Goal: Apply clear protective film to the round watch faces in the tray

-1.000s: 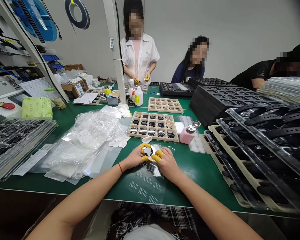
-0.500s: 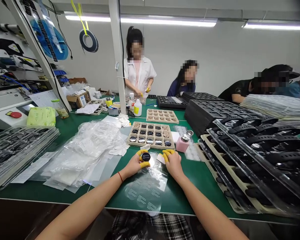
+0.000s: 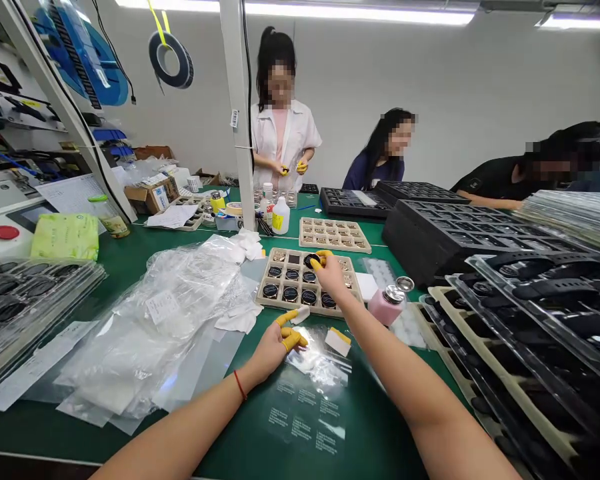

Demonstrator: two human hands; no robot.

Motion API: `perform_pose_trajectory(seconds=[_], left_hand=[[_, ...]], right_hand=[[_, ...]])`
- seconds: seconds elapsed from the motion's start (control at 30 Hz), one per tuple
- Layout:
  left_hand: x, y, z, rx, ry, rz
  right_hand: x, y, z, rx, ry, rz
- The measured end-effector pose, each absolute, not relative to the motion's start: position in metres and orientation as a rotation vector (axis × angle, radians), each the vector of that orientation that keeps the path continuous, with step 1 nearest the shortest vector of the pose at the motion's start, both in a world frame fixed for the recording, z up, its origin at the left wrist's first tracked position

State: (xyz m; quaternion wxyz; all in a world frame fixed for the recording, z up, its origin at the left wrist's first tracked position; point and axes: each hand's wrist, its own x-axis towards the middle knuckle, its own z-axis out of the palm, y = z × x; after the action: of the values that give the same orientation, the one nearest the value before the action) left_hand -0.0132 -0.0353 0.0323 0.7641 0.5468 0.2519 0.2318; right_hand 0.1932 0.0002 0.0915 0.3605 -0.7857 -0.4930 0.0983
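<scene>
My right hand (image 3: 330, 272), with yellow finger cots, reaches over a beige compartment tray (image 3: 266, 300). Its fingers are closed on a round black watch case (image 3: 311, 261) in the back row. Other dark round watch cases (image 3: 290, 294) fill several compartments in front. My left hand (image 3: 275, 343), also in yellow finger cots, hovers over the near side of the tray with its index finger stretched out and nothing held. By that fingertip is a small white piece (image 3: 301, 315). A clear film (image 3: 307, 417) printed with small white text lies below, and a white-and-yellow pad (image 3: 338, 341) rests at its top.
A pink pump bottle (image 3: 386, 305) stands right of the tray. Clear plastic bags (image 3: 150, 327) are heaped at left. Stacked trays of watches (image 3: 530, 347) and black foam trays (image 3: 425, 233) line the right. A second beige tray (image 3: 334, 235) lies behind; co-workers are across the bench.
My right hand has let go of the pad and moved forward to the tray. The black watch case has left my left hand, whose fingers have opened. The view has shifted slightly.
</scene>
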Motion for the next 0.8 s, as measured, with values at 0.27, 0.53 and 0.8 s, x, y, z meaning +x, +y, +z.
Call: perform_pose_trajectory(seconds=[0.27, 0.53, 0.8], left_hand=[[-0.015, -0.033, 0.027, 1.232, 0.55, 0.386], [-0.017, -0.025, 0.033, 1.252, 0.609, 0.357], [-0.022, -0.016, 0.029, 1.234, 0.612, 0.374]], right_hand=[[0.204, 0.095, 0.086, -2.308, -1.333, 0.107], [0.182, 0.131, 0.075, -2.362, -1.559, 0.154], [0.157, 0.11, 0.094, -2.187, -1.582, 0.225]])
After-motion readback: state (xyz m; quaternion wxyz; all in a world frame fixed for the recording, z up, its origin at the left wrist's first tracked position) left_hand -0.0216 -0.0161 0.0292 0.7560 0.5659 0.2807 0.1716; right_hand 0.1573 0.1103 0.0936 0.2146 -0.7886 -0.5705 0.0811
